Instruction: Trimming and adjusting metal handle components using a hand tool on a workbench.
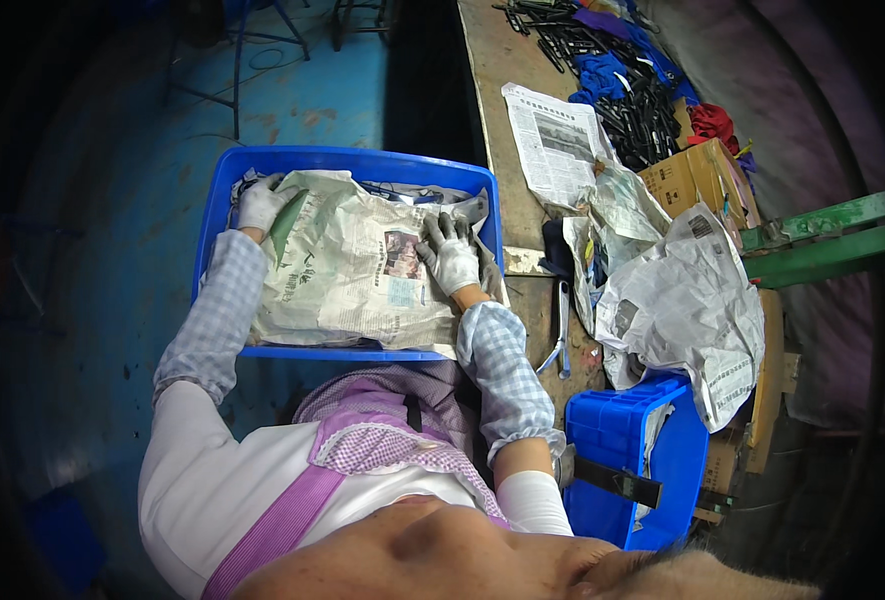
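A large blue plastic bin (pixel 350 158) stands before me, with crumpled newspaper sheets (pixel 347 275) spread over its contents. My left hand (pixel 259 207), in a whitish work glove, is closed at the far left corner of the paper, with the edge between thumb and fingers. Beside it a greenish part of the sheet is creased. My right hand (pixel 452 255), in a glove with dark fingertips, lies on the right side of the paper, fingers spread. Dark and blue items (pixel 412 192) peek out along the bin's far edge; their kind is unclear.
On the right is a worktable (pixel 507 60) with a printed newspaper sheet (pixel 557 140), heaped dark slim pieces (pixel 642 120), a cardboard box (pixel 697 180) and crumpled newspaper (pixel 682 300). A smaller blue bin (pixel 602 430) is near my right elbow. A green metal bar (pixel 822 225) juts in. Stool legs (pixel 235 90) stand far left.
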A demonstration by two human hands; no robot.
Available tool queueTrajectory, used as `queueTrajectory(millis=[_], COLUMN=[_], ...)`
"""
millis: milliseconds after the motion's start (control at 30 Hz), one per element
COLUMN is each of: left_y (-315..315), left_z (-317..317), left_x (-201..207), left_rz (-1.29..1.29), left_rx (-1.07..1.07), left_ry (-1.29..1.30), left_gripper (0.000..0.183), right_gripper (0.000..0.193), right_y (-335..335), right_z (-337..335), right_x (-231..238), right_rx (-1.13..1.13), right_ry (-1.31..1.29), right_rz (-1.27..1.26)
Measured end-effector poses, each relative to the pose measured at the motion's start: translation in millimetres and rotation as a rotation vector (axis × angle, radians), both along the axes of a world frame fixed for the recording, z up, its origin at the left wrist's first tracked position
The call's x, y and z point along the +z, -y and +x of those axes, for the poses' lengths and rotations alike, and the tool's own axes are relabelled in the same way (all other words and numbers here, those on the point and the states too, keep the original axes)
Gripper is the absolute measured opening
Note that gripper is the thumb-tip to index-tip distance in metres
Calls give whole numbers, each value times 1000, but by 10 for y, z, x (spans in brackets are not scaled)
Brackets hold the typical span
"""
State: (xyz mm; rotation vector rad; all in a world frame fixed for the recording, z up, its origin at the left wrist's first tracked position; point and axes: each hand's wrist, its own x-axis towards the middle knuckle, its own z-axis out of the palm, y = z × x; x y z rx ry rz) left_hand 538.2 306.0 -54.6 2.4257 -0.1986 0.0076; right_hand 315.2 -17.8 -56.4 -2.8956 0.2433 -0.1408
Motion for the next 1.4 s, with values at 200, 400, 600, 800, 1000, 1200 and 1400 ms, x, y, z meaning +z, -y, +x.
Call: queueTrajectory(millis=[200, 400, 600, 800, 1000, 1200, 1400], left_y=[-366, -223, 37, -186, -123, -183, -192], left_z=[21, -139, -533, -604, -642, -672, -638], left_x=[180, 296, 504, 253, 478, 415, 267], left_rz=[-599, 680, 838, 1001, 969, 1044, 1010], left_rx=[29, 50, -633, -495, -504, -496, -514], left_ry=[241, 516, 372, 103, 1, -26, 61], left_gripper=[37, 52, 72, 76, 75, 74, 73], right_gripper=[64, 62, 60, 58, 70, 31, 32], right_y=[9, 88, 242, -271, -372, -652, -1084], right_z=[111, 346, 369, -36, -647, -622, -527], right_x=[20, -113, -122, 775, 510, 856, 39], right_rx=[24, -36, 54, 363, 679, 523, 538], right_ry=[151, 84, 111, -39, -408, -230, -558], right_rz=[-121, 54, 25, -204, -157, 368, 452])
